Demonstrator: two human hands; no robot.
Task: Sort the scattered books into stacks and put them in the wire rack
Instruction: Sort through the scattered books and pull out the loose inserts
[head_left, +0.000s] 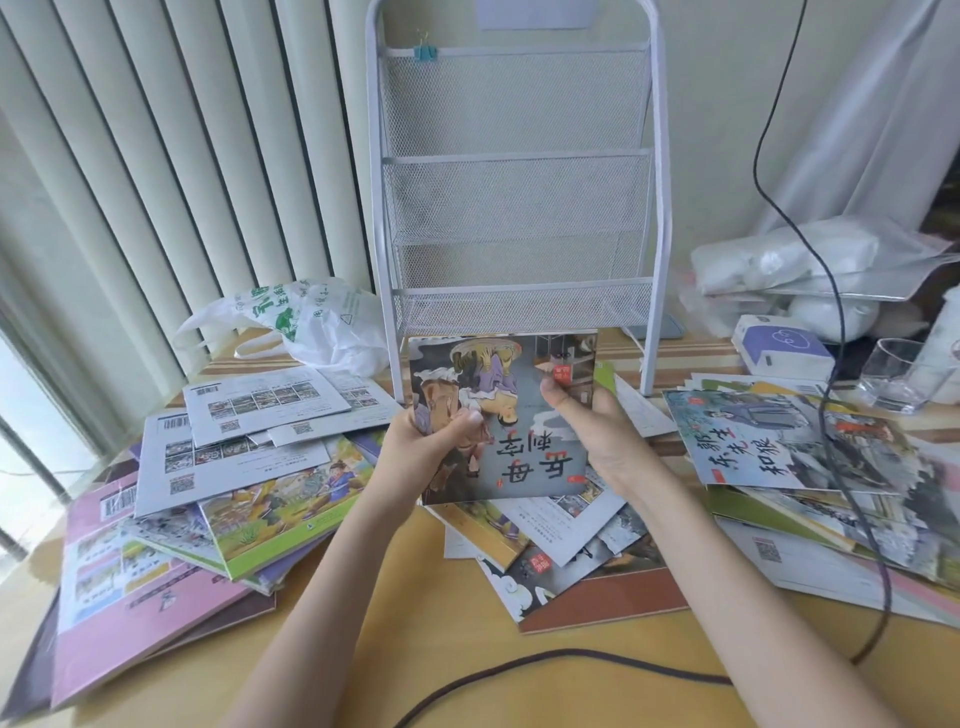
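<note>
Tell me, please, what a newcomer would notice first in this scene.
The illustrated grey picture book held upside down by the left hand and right hand at centre. Behind it stands the empty white wire-mesh rack, with scattered books covering the wooden table.

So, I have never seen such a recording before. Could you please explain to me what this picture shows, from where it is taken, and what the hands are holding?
There is no machine here. A person wears one camera on the head, which looks forward and down, so you see their own arms from above. The left hand and the right hand together hold one picture book, its cover upside down to the camera. On the wooden table many more books lie scattered: a pile at the left, one in the middle, one at the right. Behind them stands a white wire rack; no books show in its shelves. A dark cable runs across the table.
</note>
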